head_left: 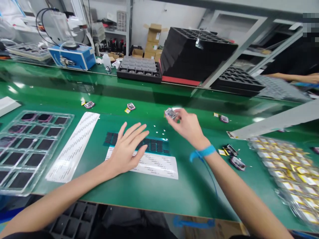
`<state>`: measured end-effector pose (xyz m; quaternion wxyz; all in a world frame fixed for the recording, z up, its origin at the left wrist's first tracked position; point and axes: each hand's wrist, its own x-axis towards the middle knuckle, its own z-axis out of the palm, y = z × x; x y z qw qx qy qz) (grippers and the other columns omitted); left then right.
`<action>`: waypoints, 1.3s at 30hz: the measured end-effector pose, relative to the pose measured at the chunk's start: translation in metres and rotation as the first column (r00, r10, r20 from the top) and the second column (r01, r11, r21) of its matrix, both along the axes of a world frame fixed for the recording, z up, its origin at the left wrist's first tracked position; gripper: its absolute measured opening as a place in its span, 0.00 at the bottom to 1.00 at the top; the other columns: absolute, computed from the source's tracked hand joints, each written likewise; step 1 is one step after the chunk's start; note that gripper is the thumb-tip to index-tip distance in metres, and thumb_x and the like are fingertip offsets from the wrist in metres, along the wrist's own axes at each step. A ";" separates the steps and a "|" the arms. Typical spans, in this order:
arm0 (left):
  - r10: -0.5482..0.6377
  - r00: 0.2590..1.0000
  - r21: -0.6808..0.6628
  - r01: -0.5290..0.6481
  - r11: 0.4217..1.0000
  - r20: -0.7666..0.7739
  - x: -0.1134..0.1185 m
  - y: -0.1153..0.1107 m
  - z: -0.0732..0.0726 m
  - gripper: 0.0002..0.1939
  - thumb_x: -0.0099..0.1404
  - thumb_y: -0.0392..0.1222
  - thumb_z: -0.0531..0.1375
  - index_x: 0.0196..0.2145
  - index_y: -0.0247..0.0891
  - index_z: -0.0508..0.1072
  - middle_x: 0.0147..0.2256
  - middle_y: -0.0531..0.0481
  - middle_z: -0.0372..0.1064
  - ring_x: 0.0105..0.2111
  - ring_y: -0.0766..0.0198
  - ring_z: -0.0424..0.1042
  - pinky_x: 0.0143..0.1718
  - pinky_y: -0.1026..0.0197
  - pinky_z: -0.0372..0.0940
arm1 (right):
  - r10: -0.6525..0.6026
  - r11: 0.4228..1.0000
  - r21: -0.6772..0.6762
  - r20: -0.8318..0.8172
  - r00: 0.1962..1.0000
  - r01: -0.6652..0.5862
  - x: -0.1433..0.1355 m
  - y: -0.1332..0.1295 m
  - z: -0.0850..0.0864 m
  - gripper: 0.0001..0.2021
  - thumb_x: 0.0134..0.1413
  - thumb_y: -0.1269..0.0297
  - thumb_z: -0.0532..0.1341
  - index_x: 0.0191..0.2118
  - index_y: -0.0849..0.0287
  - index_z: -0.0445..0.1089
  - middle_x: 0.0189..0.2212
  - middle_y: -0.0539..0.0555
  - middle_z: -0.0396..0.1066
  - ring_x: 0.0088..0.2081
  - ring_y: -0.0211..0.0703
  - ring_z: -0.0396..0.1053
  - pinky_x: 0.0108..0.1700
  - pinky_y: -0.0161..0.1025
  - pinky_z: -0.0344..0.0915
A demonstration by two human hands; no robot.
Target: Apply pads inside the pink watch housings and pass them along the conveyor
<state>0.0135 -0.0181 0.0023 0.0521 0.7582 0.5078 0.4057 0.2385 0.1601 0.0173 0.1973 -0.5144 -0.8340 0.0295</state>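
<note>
My right hand [187,127], with a blue wrist strap [203,152] around its wrist, pinches a small electronic device housing [170,113] above the bench. The housing looks like a watch-sized case with bare parts showing. My left hand [129,147] has its fingers spread, palm down, over a sheet of small black adhesive pieces [157,146] and a white printed label sheet [159,166]. Part of both sheets is hidden beneath that hand. A few tiny white scraps [163,130] lie between my two hands.
At left are a clear tray of dark square parts [32,146] and a long white sheet [74,146]. Similar housings [131,106] with yellow pieces rest along the bench. At right, a tray of yellow batteries [286,172] lies near a white slanted post [274,121]. Black trays [194,56] are stacked behind.
</note>
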 end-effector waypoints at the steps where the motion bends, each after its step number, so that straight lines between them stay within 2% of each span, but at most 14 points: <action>1: 0.024 0.999 -0.013 -0.024 1.000 0.049 -0.001 -0.001 0.002 0.22 0.74 0.41 0.55 0.64 0.38 0.65 0.67 0.37 0.64 0.70 0.48 0.58 0.72 0.32 0.34 | 0.157 0.986 0.061 -0.039 0.987 -0.155 -0.002 -0.022 0.003 0.22 0.64 0.49 0.63 0.50 0.64 0.72 0.30 0.57 0.78 0.29 0.50 0.76 0.33 0.41 0.68; 3: 0.014 0.988 -0.079 -0.002 0.997 0.156 -0.002 -0.003 0.007 0.24 0.75 0.44 0.55 0.65 0.38 0.63 0.68 0.35 0.62 0.69 0.47 0.59 0.72 0.32 0.34 | 0.458 0.880 0.177 -0.063 0.887 -0.441 -0.008 -0.066 0.006 0.21 0.68 0.49 0.60 0.54 0.63 0.70 0.31 0.55 0.79 0.27 0.44 0.76 0.28 0.38 0.66; 4: -0.012 0.976 -0.149 0.046 0.988 0.219 -0.002 -0.004 0.008 0.24 0.75 0.45 0.55 0.65 0.38 0.63 0.65 0.35 0.66 0.67 0.47 0.63 0.71 0.32 0.41 | 0.538 0.828 0.222 -0.058 0.841 -0.515 -0.011 -0.085 0.006 0.19 0.70 0.52 0.59 0.54 0.62 0.69 0.33 0.55 0.80 0.27 0.42 0.76 0.27 0.37 0.65; 7: -0.074 0.878 -0.421 0.299 0.856 0.473 0.001 -0.006 0.012 0.19 0.76 0.48 0.54 0.58 0.36 0.69 0.47 0.40 0.80 0.45 0.53 0.80 0.53 0.45 0.71 | 0.664 0.721 0.330 -0.079 0.743 -0.609 -0.017 -0.118 0.003 0.15 0.73 0.54 0.57 0.53 0.60 0.69 0.32 0.52 0.79 0.26 0.38 0.75 0.25 0.35 0.64; 9: -0.035 0.768 -0.504 0.452 0.736 0.639 0.005 -0.009 0.012 0.17 0.77 0.49 0.53 0.53 0.35 0.71 0.37 0.45 0.80 0.33 0.59 0.81 0.38 0.57 0.75 | 0.693 0.698 0.361 -0.127 0.709 -0.618 -0.017 -0.124 0.000 0.11 0.74 0.56 0.56 0.48 0.59 0.69 0.29 0.50 0.78 0.26 0.35 0.75 0.24 0.33 0.63; 11: 0.018 0.695 -0.503 0.502 0.703 0.719 0.010 -0.013 0.012 0.15 0.76 0.48 0.54 0.49 0.34 0.72 0.34 0.48 0.78 0.30 0.62 0.80 0.34 0.62 0.75 | 0.673 0.728 0.344 -0.192 0.715 -0.593 -0.014 -0.123 -0.003 0.09 0.75 0.59 0.55 0.45 0.58 0.69 0.29 0.48 0.78 0.26 0.33 0.75 0.25 0.32 0.63; 13: 0.035 0.696 -0.503 0.482 0.717 0.717 0.013 -0.018 0.011 0.12 0.76 0.45 0.55 0.48 0.34 0.71 0.35 0.48 0.78 0.30 0.64 0.80 0.35 0.64 0.75 | 0.624 0.775 0.307 -0.238 0.744 -0.552 -0.012 -0.122 -0.007 0.09 0.75 0.59 0.55 0.48 0.58 0.68 0.33 0.49 0.80 0.26 0.32 0.75 0.26 0.31 0.65; 15: 0.020 0.751 -0.506 0.425 0.750 0.660 0.015 -0.022 0.009 0.11 0.76 0.42 0.55 0.50 0.34 0.71 0.36 0.49 0.79 0.29 0.66 0.80 0.34 0.66 0.74 | 0.603 0.794 0.274 -0.249 0.758 -0.542 -0.011 -0.123 -0.010 0.10 0.75 0.59 0.55 0.51 0.58 0.68 0.36 0.50 0.81 0.29 0.33 0.77 0.27 0.31 0.66; 20: -0.037 0.887 -0.436 0.262 0.861 0.461 0.015 -0.028 0.003 0.11 0.74 0.34 0.56 0.53 0.35 0.70 0.35 0.51 0.81 0.31 0.68 0.81 0.34 0.71 0.73 | 0.593 0.802 0.246 -0.227 0.773 -0.544 -0.012 -0.129 -0.020 0.08 0.75 0.62 0.56 0.42 0.57 0.70 0.31 0.47 0.80 0.29 0.33 0.78 0.26 0.31 0.63; 23: -0.033 0.914 -0.387 0.204 0.899 0.405 0.015 -0.029 0.001 0.13 0.72 0.32 0.56 0.53 0.33 0.70 0.35 0.50 0.82 0.31 0.68 0.81 0.34 0.71 0.73 | 0.604 0.794 0.263 -0.230 0.763 -0.549 -0.009 -0.131 -0.027 0.05 0.72 0.70 0.57 0.46 0.58 0.71 0.34 0.49 0.81 0.32 0.35 0.79 0.30 0.31 0.67; 25: -0.021 0.933 -0.372 0.164 0.914 0.359 0.016 -0.030 0.001 0.13 0.71 0.32 0.56 0.52 0.32 0.71 0.34 0.49 0.82 0.30 0.68 0.81 0.32 0.70 0.72 | 0.621 0.781 0.265 -0.226 0.751 -0.566 -0.007 -0.131 -0.029 0.10 0.68 0.75 0.57 0.50 0.58 0.71 0.36 0.50 0.81 0.32 0.35 0.79 0.31 0.31 0.69; 28: -0.011 0.951 -0.359 0.127 0.925 0.308 0.017 -0.029 0.001 0.12 0.71 0.32 0.56 0.50 0.31 0.73 0.33 0.49 0.81 0.26 0.68 0.78 0.28 0.69 0.70 | 0.638 0.767 0.257 -0.202 0.743 -0.588 -0.005 -0.132 -0.029 0.15 0.64 0.80 0.56 0.51 0.58 0.71 0.37 0.50 0.81 0.32 0.35 0.79 0.30 0.31 0.69; 33: -0.008 0.944 -0.323 0.120 0.939 0.330 0.017 -0.027 0.000 0.12 0.69 0.30 0.56 0.47 0.30 0.76 0.28 0.51 0.79 0.21 0.70 0.72 0.24 0.69 0.66 | 0.652 0.749 0.271 -0.139 0.745 -0.605 -0.005 -0.132 -0.027 0.14 0.65 0.79 0.56 0.50 0.58 0.71 0.37 0.50 0.82 0.30 0.36 0.79 0.28 0.31 0.68; 39: -0.041 0.947 -0.229 0.119 0.966 0.317 0.015 -0.028 0.001 0.12 0.70 0.30 0.57 0.47 0.29 0.76 0.25 0.52 0.76 0.16 0.72 0.66 0.18 0.69 0.62 | 0.643 0.765 0.272 -0.273 0.716 -0.583 -0.007 -0.136 -0.025 0.16 0.63 0.82 0.56 0.50 0.58 0.71 0.38 0.49 0.82 0.35 0.36 0.81 0.36 0.30 0.74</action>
